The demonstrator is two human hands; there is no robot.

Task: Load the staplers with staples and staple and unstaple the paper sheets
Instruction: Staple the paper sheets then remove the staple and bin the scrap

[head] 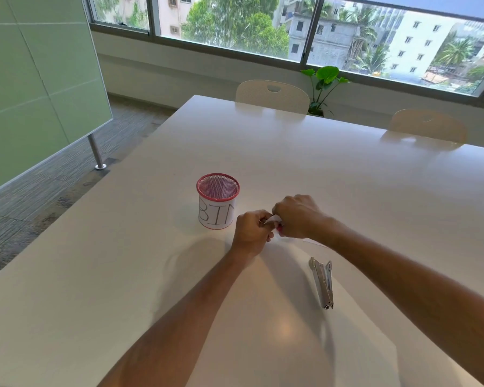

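Note:
My left hand (252, 230) and my right hand (298, 216) meet above the table, just right of the bin. Both pinch a small white paper corner (273, 220) between them; a bit of red shows under my right fingers, too small to identify. White paper sheets (277, 317) lie flat on the table under my forearms. A silver stapler (323, 283) lies on the sheets, to the right of my left forearm, untouched by either hand.
A red mesh cup labelled BIN (218, 202) stands on the white table (347, 177) left of my hands. Two cream chairs (273, 94) sit at the far edge, with a potted plant (323, 85) behind. A green partition (39, 79) stands left.

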